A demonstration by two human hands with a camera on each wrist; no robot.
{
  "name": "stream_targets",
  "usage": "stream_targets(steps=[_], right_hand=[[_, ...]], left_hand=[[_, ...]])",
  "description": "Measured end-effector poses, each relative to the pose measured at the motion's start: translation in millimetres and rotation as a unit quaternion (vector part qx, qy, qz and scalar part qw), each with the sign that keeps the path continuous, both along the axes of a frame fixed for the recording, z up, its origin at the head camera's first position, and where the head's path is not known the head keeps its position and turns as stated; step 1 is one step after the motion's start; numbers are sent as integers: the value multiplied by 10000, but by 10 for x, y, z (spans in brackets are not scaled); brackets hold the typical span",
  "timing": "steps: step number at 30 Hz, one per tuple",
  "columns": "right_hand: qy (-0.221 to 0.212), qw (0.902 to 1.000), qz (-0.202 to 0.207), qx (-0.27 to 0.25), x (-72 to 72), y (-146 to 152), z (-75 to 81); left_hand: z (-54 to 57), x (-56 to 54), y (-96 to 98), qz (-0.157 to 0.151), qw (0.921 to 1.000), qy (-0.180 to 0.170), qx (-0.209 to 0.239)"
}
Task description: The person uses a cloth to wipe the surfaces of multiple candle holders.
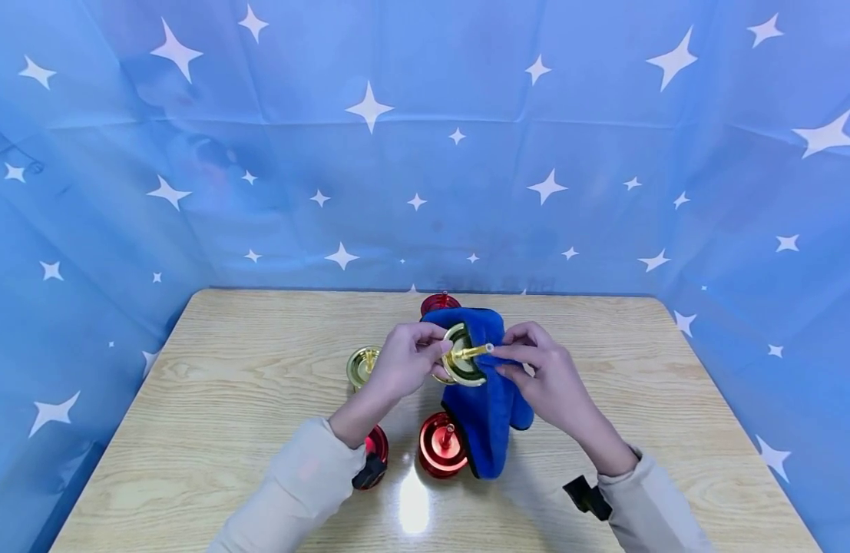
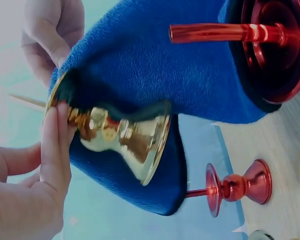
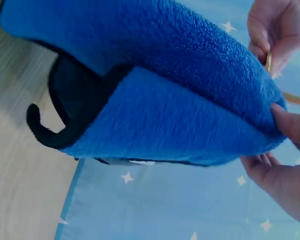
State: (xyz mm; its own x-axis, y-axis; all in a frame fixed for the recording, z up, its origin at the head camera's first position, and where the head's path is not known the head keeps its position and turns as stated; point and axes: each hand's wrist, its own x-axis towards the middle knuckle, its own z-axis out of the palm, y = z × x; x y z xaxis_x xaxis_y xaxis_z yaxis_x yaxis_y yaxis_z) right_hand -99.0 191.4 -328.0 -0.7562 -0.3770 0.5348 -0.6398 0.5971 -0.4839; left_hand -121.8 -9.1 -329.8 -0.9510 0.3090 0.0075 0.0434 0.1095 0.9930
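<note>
My left hand (image 1: pixel 409 359) pinches the rim of a gold candle holder (image 2: pixel 140 142), which is tilted so its central spike points right in the head view. In my right hand (image 1: pixel 550 376) is a blue cloth (image 1: pixel 494 430) with black edging, gripped between thumb and fingers close to the spike's tip. The cloth drapes down behind the gold holder and lies against its dish. In the right wrist view the cloth (image 3: pixel 155 110) hangs in a fold and hides most of the gold holder.
A second gold candle holder (image 1: pixel 359 370) stands left of the hands. Red candle holders stand around: one in front (image 1: pixel 440 455), one partly under my left wrist (image 1: pixel 378 441), one at the back (image 1: pixel 434 306). A blue starred curtain (image 1: pixel 425 153) borders the wooden table (image 1: pixel 224 384).
</note>
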Motion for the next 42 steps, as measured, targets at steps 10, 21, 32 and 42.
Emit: stream_targets(steps=[10, 21, 32, 42], right_hand=[[34, 9993, 10, 371, -82, -33, -2], [-51, 10000, 9, -11, -4, -55, -26], [-60, 9998, -115, 120, -76, -65, 52], [-1245, 9850, -850, -844, -60, -52, 58]], left_hand=[[14, 20, 3, -465, 9966, -30, -676], [-16, -20, 15, 530, 9983, 32, 252], [30, -40, -43, -589, 9922, 310, -1058], [73, -9, -20, -259, 9973, -648, -218]])
